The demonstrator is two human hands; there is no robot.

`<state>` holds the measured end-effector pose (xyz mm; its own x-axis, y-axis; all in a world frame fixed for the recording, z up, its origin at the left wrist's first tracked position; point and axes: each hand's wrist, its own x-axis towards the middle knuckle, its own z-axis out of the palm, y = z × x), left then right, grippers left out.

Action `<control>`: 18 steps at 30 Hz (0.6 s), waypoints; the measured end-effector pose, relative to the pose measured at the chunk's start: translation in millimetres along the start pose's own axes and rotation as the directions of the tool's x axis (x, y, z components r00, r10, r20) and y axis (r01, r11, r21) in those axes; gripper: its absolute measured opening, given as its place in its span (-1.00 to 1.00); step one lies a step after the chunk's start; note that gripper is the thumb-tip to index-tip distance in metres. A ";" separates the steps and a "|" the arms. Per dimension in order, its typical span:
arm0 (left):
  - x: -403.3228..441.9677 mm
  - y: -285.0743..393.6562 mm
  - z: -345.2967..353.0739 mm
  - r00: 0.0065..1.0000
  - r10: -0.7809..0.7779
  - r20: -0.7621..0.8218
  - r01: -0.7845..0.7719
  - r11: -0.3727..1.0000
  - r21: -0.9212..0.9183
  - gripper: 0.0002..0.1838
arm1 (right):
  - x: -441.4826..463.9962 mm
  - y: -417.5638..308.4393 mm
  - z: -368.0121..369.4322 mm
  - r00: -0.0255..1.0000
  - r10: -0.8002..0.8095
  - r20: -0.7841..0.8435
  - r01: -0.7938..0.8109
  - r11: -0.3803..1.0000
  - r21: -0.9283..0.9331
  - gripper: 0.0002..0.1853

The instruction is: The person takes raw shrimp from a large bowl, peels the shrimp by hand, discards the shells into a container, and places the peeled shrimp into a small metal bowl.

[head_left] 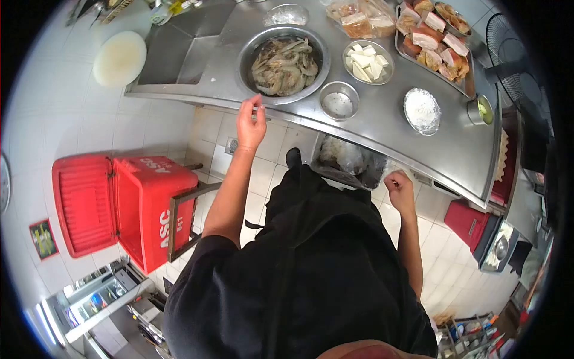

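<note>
A: Which items are nearest the hands?

B: Raw, greyish prawns (284, 66), unpeeled, heaped in a wide steel bowl (323, 57) nr the front edge of the metal surface (388, 116). Small steel pan (326, 106) w/ white residue just beside it, to the R.

A: And the hands?

B: L hand (251, 124) is just by the bowl's near rim, palm partly turned up. Fingers curled in, thumb close; can't tell if the tips meet or touch the rim. Nothing visible in its grip. R hand (400, 186) is lower, past the surface edge, nr a plastic-lined tub (335, 174). Its fingers are loosely bent inward; can't tell if they hold anything.

A: How would the prawns handle?

B: Prob. light one by one, slippery, shells thin + a bit stiff, bodies bendy, heads & legs easy to snap. Best hold: mid-body, just behind the head, w/ a gentle pinch. Full bowl is prob. heavy; take the rim at opp. sides, kept level.

A: Anything else around?

B: Bowl of white blocks (366, 62), foil dish of white powder (422, 111), tray of meat chunks (439, 42); red bin (158, 197), lid open, on the L.
</note>
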<state>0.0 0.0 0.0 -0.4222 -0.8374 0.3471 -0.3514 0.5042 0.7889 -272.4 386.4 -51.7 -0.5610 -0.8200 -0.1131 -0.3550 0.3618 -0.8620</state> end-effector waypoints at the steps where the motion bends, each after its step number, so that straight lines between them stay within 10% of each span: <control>1: 11.6 6.0 -1.2 0.998 0.057 0.039 -0.059 0.997 0.046 -0.74 | 7.4 -18.3 5.5 0.995 -0.086 -0.048 0.084 0.996 -0.032 -0.91; 9: 68.0 -45.9 -19.2 0.829 0.389 0.402 -0.463 0.880 0.103 -0.76 | 126.0 -187.2 120.1 0.981 -0.043 -0.188 0.008 0.983 -0.184 -0.86; 12: 68.6 -45.1 -14.8 0.801 0.420 0.427 -0.483 0.875 0.045 -0.74 | 140.6 -196.0 150.4 0.988 0.036 -0.149 -0.122 0.778 -0.616 -0.80; 18: 65.1 -44.4 -5.4 0.735 0.403 0.545 -0.484 0.875 0.007 -0.68 | 143.9 -158.8 137.5 0.951 0.134 -0.279 -0.294 0.678 -0.674 -0.77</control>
<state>-7.4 -78.1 -9.7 -0.9076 -0.2976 0.2962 -0.1090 0.8483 0.5183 -193.9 149.9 0.9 -0.7897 -0.6075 -0.0856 -0.5801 0.7849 -0.2178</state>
